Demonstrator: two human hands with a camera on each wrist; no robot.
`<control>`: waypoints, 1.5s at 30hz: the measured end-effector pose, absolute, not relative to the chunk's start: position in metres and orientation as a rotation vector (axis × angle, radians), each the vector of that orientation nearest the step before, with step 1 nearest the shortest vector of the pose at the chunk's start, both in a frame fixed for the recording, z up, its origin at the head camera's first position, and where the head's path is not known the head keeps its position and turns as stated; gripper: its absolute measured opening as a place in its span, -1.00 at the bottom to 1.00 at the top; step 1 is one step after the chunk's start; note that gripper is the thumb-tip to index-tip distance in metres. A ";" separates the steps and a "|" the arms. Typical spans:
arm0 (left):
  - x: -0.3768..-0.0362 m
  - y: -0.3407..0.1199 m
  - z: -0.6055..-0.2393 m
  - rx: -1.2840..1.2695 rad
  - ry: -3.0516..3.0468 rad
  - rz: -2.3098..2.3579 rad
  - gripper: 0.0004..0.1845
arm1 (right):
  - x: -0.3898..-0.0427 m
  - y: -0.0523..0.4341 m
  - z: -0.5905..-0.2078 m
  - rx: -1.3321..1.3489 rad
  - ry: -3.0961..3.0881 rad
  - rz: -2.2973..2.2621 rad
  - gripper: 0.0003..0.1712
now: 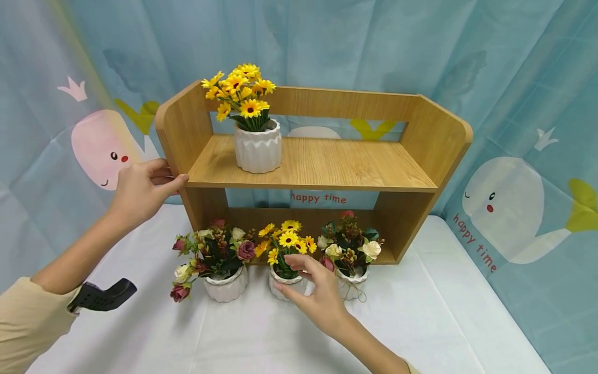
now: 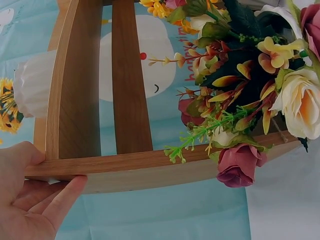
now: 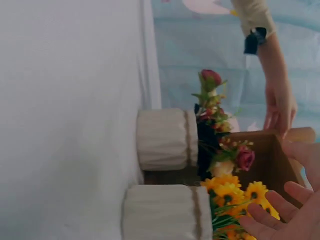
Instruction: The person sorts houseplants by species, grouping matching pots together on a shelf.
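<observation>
A wooden two-tier shelf (image 1: 317, 161) stands on the white table. My left hand (image 1: 144, 193) grips the edge of its left side panel, thumb on the front and fingers behind, as the left wrist view also shows (image 2: 42, 195). My right hand (image 1: 322, 293) hovers in front of the middle pot of yellow flowers (image 1: 286, 283), fingers loosely spread and holding nothing. A white pot of rose-like flowers (image 1: 226, 285) stands to its left, and a similar pot (image 1: 352, 285) to its right, partly behind my right hand. Another white pot with yellow flowers (image 1: 258, 150) sits on the upper tier.
The three lower pots stand in a row before the lower tier, on the white tablecloth (image 1: 252, 337). A blue curtain (image 1: 327, 41) with cartoon prints hangs behind and beside the shelf. A black strap mount (image 1: 105, 296) juts from my left wrist.
</observation>
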State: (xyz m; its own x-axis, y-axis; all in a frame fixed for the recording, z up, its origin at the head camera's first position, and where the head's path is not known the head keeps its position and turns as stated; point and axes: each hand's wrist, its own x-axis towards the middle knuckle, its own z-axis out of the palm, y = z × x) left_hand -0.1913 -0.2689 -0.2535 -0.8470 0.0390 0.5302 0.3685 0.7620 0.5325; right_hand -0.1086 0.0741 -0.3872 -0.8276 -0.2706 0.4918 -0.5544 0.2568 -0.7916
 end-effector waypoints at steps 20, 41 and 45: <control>-0.191 -0.268 -0.253 -0.300 -2.462 -0.909 -0.59 | -0.099 0.070 -0.421 0.610 -2.247 1.450 -0.53; -0.190 -0.266 -0.253 -0.282 -2.470 -0.926 -0.57 | -0.101 0.066 -0.435 0.417 -2.325 1.320 -0.60; -0.190 -0.265 -0.253 -0.285 -2.469 -0.923 -0.57 | -0.104 0.065 -0.436 0.407 -2.380 1.369 -0.66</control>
State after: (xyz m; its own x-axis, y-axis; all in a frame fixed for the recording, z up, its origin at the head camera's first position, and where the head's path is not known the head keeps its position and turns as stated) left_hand -0.1900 -0.2655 -0.2528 -0.8602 0.0246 0.5094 0.3527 0.7501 0.5594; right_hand -0.1044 0.0652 -0.4364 -0.8921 -0.0664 0.4468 -0.4196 0.4880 -0.7653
